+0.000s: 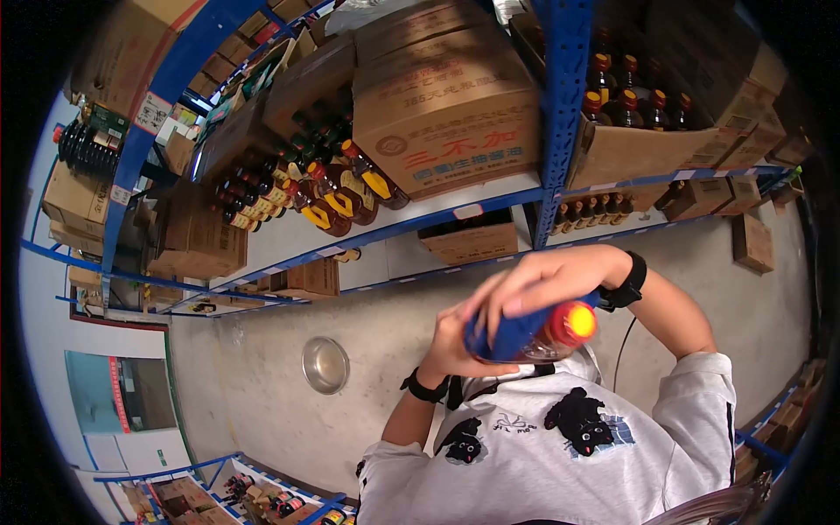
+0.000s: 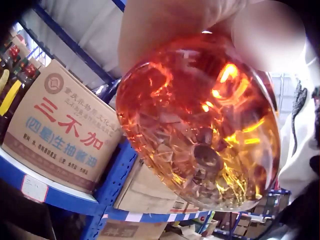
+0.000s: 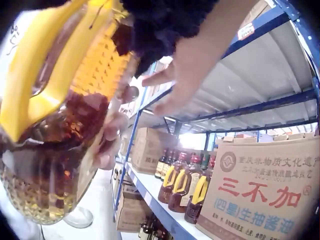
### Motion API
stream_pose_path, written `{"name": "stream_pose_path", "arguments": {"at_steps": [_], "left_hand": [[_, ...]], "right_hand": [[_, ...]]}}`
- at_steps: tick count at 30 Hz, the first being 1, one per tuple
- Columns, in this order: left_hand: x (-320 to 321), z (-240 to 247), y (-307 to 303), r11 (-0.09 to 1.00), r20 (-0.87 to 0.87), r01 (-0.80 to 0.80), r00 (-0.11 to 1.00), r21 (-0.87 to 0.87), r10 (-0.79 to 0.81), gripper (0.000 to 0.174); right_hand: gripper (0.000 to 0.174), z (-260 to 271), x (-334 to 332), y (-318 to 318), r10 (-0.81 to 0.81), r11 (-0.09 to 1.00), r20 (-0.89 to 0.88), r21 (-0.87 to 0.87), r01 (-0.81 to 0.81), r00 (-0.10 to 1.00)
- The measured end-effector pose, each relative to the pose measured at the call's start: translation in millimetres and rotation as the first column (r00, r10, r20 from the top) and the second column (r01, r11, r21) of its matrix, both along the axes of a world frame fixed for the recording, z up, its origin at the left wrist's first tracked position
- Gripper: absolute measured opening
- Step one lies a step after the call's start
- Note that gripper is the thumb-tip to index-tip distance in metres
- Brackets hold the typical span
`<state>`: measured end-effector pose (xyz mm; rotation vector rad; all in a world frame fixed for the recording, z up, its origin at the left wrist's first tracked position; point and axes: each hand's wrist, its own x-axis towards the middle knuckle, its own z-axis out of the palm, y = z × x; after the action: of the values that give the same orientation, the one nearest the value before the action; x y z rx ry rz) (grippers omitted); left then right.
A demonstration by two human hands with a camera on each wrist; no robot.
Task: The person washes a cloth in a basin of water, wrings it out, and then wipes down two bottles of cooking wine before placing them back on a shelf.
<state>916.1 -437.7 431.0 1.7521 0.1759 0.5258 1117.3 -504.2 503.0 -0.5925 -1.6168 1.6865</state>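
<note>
In the head view a bottle with a red and yellow cap [image 1: 577, 322] lies tilted in front of the shirt. My left hand [image 1: 448, 346] grips it near its base. The right wrist view shows its yellow handle [image 3: 50, 100], the amber-brown liquid inside, and left-hand fingers [image 3: 112, 135] along its side. The left wrist view looks at the rounded, faceted glass base [image 2: 200, 145]. Over the bottle, my right hand [image 1: 551, 276] holds a dark blue cloth [image 1: 503, 331] against it. That cloth bunches near the neck in the right wrist view.
Blue shelving [image 1: 437, 223] ahead carries a large carton [image 1: 446, 114] and several yellow-handled bottles [image 1: 337, 197]. An open carton of bottles [image 1: 643, 140] stands at right. A metal bowl [image 1: 325, 366] sits on the concrete floor. More shelves with cartons stand at lower left.
</note>
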Motion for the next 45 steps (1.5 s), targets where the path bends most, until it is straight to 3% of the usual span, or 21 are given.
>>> {"name": "stream_pose_path", "arguments": {"at_steps": [2,4,8,10,12,14,16,18,20,22,24,30,34,36,37,38,40,41,42,44,45], "left_hand": [[13.4,1.0,-0.1,0.929,0.057,0.029,0.997,0.37,-0.054,0.058],[15.5,-7.4,-3.5,0.959,0.052,0.087,0.993,0.268,-0.105,0.052],[20.6,-9.3,-5.8,0.961,0.066,0.036,0.996,0.275,-0.056,0.056],[18.2,-6.5,-5.1,0.963,0.05,0.026,0.998,0.268,-0.041,0.058],[11.3,1.6,-6.5,0.992,0.023,0.015,1.0,0.124,-0.018,0.063],[5.4,-9.4,-4.4,1.0,-0.003,0.0,1.0,-0.001,0.0,0.068],[6.9,-7.0,-1.4,0.998,0.029,-0.059,0.998,-0.016,0.059,0.074],[9.2,-7.2,-0.5,0.996,0.049,-0.084,0.995,-0.023,0.085,0.077],[10.2,-8.8,-0.2,0.978,0.061,-0.175,0.981,-0.117,0.183,0.082],[12.1,-10.3,-1.1,0.968,0.065,-0.167,0.981,-0.185,0.181,0.079],[15.8,-20.7,-4.1,0.838,0.162,-0.291,0.901,-0.462,0.403,0.072],[12.0,-18.8,-0.4,0.819,0.197,-0.324,0.867,-0.474,0.457,0.064],[2.3,-37.4,3.0,0.789,0.228,-0.277,0.858,-0.549,0.46,0.071],[2.0,-41.0,3.1,0.809,0.255,-0.308,0.841,-0.501,0.478,0.068],[1.7,-41.2,3.5,0.787,0.245,-0.313,0.832,-0.532,0.497,0.068],[4.6,-33.4,2.5,0.787,0.246,-0.315,0.831,-0.53,0.499,0.068],[13.1,-15.1,-2.5,0.718,0.262,-0.217,0.831,-0.661,0.492,0.069],[17.6,-14.7,-5.4,0.718,0.23,-0.28,0.82,-0.637,0.525,0.069],[24.9,-9.3,-15.1,0.784,0.247,-0.356,0.812,-0.508,0.529,0.062],[26.6,-8.5,-24.8,0.844,0.287,-0.294,0.847,-0.449,0.448,0.065],[25.7,-2.1,-26.2,0.874,0.372,-0.107,0.875,-0.474,0.309,0.07]], "right_hand": [[0.022,-4.2,-6.2,9.4,0.271,0.925,0.116,0.244,-0.292,0.955],[0.021,3.1,-8.2,4.6,0.325,0.929,0.237,0.104,-0.356,0.916],[0.022,-6.1,6.4,-3.4,0.213,0.943,0.185,0.217,-0.251,0.959],[0.027,-11.2,13.6,-10.3,0.115,0.987,-0.038,0.119,-0.11,0.993],[0.037,-23.8,13.8,-19.9,-0.102,0.994,-0.208,0.013,0.107,0.973],[0.041,-40.4,0.7,-28.2,-0.38,0.925,-0.326,-0.144,0.352,0.865],[0.043,-47.5,-5.8,-32.3,-0.454,0.886,-0.458,-0.144,0.44,0.765],[0.044,-61.3,-11.3,-39.7,-0.639,0.756,-0.431,-0.2,0.623,0.637],[0.048,-66.7,-18.2,-44.3,-0.732,0.64,-0.393,-0.115,0.76,0.557],[0.05,-73.9,-36.0,-40.9,-0.855,0.368,-0.325,0.171,0.914,0.405],[0.056,-64.5,-45.8,-38.4,-0.93,0.204,-0.153,0.542,0.815,0.335],[0.065,-55.6,-42.2,-40.0,-0.968,0.201,0.057,0.761,0.617,0.245],[0.068,-88.8,-43.5,-46.9,-0.943,0.218,-0.035,0.683,0.697,0.33],[0.074,-102.2,-41.6,-49.4,-0.89,0.42,-0.085,0.227,0.879,0.447],[0.082,-105.2,-43.2,-48.2,-0.858,0.478,-0.222,-0.015,0.878,0.463],[0.082,-112.1,-45.2,-48.2,-0.856,0.48,-0.224,-0.014,0.877,0.465],[0.084,-135.4,-51.5,-48.5,-0.828,0.514,-0.427,-0.319,0.796,0.364],[0.081,-135.2,-51.3,-40.8,-0.796,0.481,-0.479,-0.127,0.868,0.37],[0.081,-132.2,-48.6,-35.9,-0.795,0.482,-0.481,-0.129,0.866,0.371],[0.074,-123.2,-41.9,-28.9,-0.737,0.572,-0.602,-0.311,0.759,0.308],[0.067,-121.6,-38.2,-30.2,-0.8,0.538,-0.553,-0.491,0.685,0.233]]}}
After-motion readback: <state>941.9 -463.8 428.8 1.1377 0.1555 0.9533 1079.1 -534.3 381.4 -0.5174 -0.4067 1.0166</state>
